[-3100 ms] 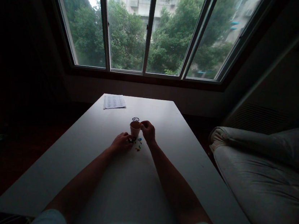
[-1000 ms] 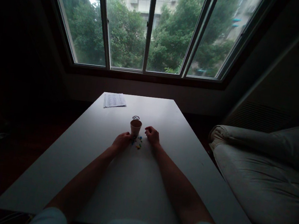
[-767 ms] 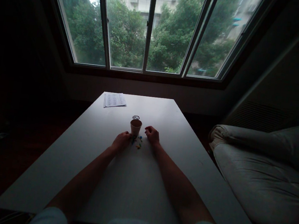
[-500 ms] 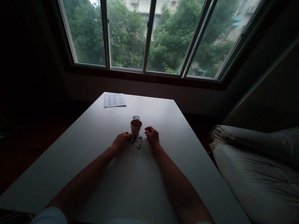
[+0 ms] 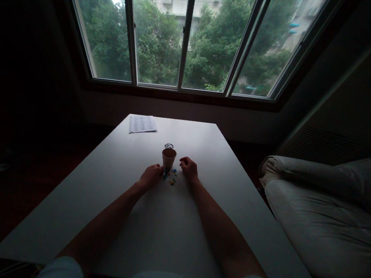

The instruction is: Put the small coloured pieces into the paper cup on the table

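Observation:
A paper cup (image 5: 168, 159) stands upright on the white table (image 5: 160, 235), its dark inside facing me. Just in front of it lie several small coloured pieces (image 5: 172, 182), blue, green, yellow and red, too small to name. My left hand (image 5: 151, 175) rests left of the pieces with its fingers curled closed beside them; whatever it may hold is hidden. To the right of the cup is my right hand (image 5: 189, 168), apart from it, with bent fingers and a small gap between thumb and fingertips. Nothing shows in that gap.
Behind the cup lies a small dark ring-shaped item (image 5: 169, 146). Printed sheets (image 5: 142, 124) are at the table's far left corner. A covered, padded piece of furniture (image 5: 325, 215) stands along the right, and a window (image 5: 184, 35) is beyond the table.

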### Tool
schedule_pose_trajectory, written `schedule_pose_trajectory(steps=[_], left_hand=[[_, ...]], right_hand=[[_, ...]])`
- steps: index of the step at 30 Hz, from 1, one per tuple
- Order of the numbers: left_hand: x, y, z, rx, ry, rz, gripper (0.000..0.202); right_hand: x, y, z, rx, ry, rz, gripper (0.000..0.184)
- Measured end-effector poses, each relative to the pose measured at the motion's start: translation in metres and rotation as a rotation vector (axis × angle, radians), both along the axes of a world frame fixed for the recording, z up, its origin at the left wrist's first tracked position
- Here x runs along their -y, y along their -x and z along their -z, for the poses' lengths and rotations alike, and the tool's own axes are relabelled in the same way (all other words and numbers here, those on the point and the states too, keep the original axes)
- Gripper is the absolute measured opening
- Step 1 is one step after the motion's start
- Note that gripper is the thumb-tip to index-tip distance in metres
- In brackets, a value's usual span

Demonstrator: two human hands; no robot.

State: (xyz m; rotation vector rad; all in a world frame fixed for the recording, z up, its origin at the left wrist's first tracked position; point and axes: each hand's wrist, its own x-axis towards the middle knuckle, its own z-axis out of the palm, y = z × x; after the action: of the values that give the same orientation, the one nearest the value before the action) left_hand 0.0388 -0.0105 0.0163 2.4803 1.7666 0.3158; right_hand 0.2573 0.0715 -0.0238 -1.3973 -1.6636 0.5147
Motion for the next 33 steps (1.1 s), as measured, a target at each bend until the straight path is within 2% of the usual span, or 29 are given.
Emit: schedule_pose_trajectory(steps=[11,15,19,26,29,33], left_hand=[[0.002,-0.001,-0.001,0.097,-0.024,0.053,0.024],[-0.001,0.002,0.001,0.217,-0.065,0.056,0.019],[-0.009,0.007,-0.001,0.416,-0.106,0.06,0.015],[-0.025,0.007,-0.031,0.818,-0.142,0.035,0.015],[-0.038,0.001,-0.045,0.858,-0.194,0.037,0.014],[-0.058,-0.006,-0.058,0.794,-0.229,0.036,0.015]], right_hand=[[0.001,0.0,0.0,0.003,0.011,-0.004,0.024],[0.001,0.0,0.0,0.007,0.008,-0.002,0.024],[-0.001,-0.001,0.001,0.002,0.004,-0.01,0.024],[0.0,0.0,0.002,0.008,0.009,0.007,0.023],[0.001,0.0,0.002,0.01,0.007,0.004,0.023],[0.0,-0.001,0.001,0.014,0.014,0.003,0.023]])
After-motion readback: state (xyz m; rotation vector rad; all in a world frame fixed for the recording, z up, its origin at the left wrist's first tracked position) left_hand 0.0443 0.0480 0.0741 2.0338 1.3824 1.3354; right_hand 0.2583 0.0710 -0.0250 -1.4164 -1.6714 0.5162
